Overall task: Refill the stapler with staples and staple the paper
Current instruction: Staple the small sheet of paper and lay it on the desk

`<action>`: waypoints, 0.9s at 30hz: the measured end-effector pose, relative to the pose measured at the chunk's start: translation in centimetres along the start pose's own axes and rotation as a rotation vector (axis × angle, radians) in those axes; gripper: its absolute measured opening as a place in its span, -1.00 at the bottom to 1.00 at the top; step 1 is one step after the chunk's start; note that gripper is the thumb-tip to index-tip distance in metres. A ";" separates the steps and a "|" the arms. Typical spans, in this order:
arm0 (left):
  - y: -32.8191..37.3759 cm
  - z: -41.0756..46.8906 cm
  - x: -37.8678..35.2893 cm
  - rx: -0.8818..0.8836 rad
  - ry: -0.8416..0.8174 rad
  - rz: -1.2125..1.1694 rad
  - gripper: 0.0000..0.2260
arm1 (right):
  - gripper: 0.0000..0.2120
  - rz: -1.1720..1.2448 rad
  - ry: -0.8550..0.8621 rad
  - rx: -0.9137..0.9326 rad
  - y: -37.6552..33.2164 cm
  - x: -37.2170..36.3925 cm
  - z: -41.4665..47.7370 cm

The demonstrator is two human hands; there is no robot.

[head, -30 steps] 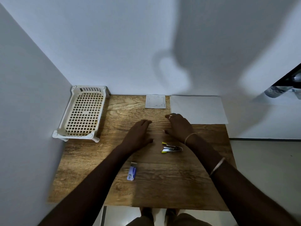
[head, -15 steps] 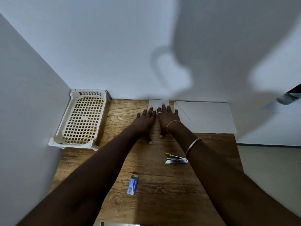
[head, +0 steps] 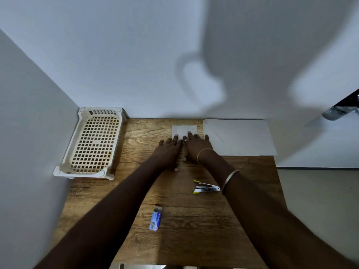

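A small white paper [head: 182, 129] lies at the back of the wooden table [head: 194, 239]. My left hand [head: 169, 150] and my right hand [head: 196, 147] rest flat side by side, fingers spread, with their fingertips on the near part of that paper. Neither hand holds anything. A metal stapler [head: 206, 187] with yellow tips lies open on the table beside my right forearm. A small blue and white staple box [head: 156, 218] lies nearer to me, between my arms.
A larger white sheet [head: 242, 136] lies at the back right of the table. A cream plastic lattice tray [head: 93, 142] stands at the back left against the wall. White walls close in the back and left; the table's right edge drops to the floor.
Both hands have moved away from me, from the middle of the table near the stapler to the small paper at the back. The stapler and staple box stayed in place.
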State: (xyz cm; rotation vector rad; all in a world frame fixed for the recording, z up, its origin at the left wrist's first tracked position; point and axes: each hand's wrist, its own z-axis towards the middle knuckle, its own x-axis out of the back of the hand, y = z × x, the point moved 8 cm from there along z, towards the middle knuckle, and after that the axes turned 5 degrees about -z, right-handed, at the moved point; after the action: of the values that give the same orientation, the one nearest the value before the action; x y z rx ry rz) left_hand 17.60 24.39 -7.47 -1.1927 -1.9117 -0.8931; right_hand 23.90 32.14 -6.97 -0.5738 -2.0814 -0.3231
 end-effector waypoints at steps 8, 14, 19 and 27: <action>1.8 -4.7 -4.4 -0.014 0.063 -0.042 0.00 | -0.45 0.003 0.104 0.005 -2.0 -3.4 -5.2; 3.0 -7.2 -6.2 -0.011 0.086 -0.058 -0.04 | -0.46 0.019 0.089 0.007 -2.9 -5.1 -7.8; 3.5 -8.1 -7.1 0.001 0.094 -0.074 -0.10 | -0.46 0.018 0.104 0.013 -3.3 -5.9 -8.9; 2.4 -10.0 -4.6 0.021 0.301 -0.340 -0.32 | -0.64 0.370 0.503 -0.161 0.3 -1.7 -11.0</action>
State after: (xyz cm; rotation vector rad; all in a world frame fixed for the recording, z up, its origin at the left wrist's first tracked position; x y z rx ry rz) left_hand 23.28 14.85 -5.68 -0.6815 -1.8939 -1.1557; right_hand 32.74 27.15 -2.49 -0.8605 -1.4431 -0.3756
